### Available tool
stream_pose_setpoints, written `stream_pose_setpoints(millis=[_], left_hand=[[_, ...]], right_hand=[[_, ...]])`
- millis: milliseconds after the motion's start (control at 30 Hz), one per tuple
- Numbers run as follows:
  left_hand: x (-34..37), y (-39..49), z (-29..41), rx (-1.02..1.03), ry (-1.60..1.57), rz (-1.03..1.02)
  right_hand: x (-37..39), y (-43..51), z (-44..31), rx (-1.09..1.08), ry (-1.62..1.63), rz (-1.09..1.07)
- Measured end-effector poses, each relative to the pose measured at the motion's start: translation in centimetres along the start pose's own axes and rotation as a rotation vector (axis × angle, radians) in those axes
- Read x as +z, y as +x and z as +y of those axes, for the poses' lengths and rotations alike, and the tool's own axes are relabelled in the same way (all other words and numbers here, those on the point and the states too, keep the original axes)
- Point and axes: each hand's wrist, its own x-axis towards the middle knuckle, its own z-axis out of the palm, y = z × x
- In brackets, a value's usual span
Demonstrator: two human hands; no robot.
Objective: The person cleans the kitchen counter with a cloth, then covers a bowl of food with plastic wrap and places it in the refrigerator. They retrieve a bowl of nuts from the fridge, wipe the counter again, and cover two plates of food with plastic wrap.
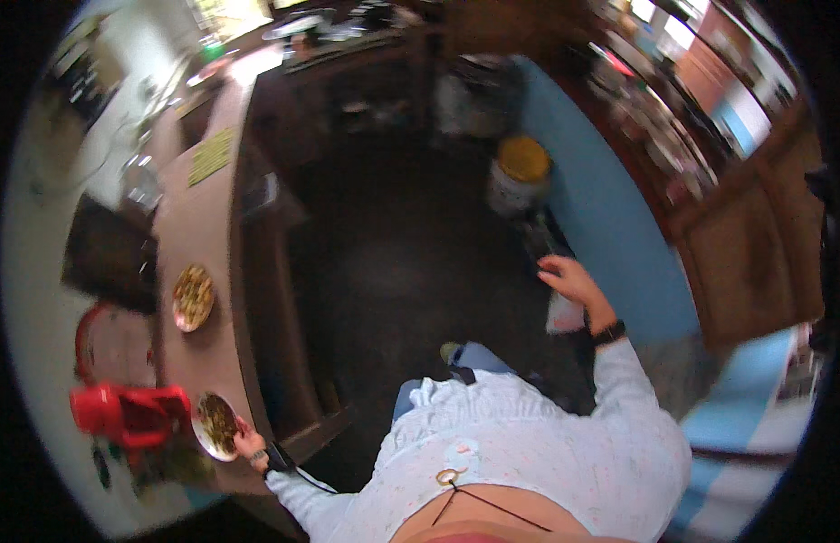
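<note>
My left hand [249,440] grips the rim of a white plate [217,426] that holds chopped greenish-brown food, at the near end of the long counter. Farther along the counter lies a second plate [193,298], filled with pale and brown chopped pieces. A red plastic jug or flask [128,414] stands left of the held plate. On the other side, my right hand [568,278] hangs over the floor beside the blue low wall, its fingers apart and nothing visible in it. The picture is blurred in places.
The counter [192,217] bears a yellow-green cloth [211,157] and a glass jar [142,183] near the wall. A bucket with a yellow lid [522,160] stands on the dark floor against the blue low wall [596,183]. A brown wooden door [752,251] is at the right.
</note>
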Motion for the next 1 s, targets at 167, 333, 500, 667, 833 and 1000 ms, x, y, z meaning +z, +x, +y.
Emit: stream_pose_setpoints(millis=[167,333,500,667,833,1000], left_hand=[[5.0,-2.6,-4.0,-0.103,0.105,-0.197],[7.4,-2.1,-8.5,-0.040,0.183,-0.127],[10.7,-2.0,-13.1,-0.304,0.482,-0.431],[16.1,-9.7,-22.6,-0.762,0.393,-0.551],[19.2,-22.9,-31.3,-1.037,0.435,-0.654],[19.6,-39.6,-38.4,-1.179,0.689,-0.807]], right_hand=[[-0.6,-6.2,1.2,0.059,0.044,-0.023],[-0.5,-18.3,-0.3,0.199,-0.044,0.089],[1.2,-28.5,-1.7,0.376,0.042,0.277],[1.2,-38.2,-1.6,0.599,0.168,0.459],[1.1,-47.2,-1.0,0.712,0.225,0.619],[3.2,-56.1,-1.3,0.852,0.229,0.848]])
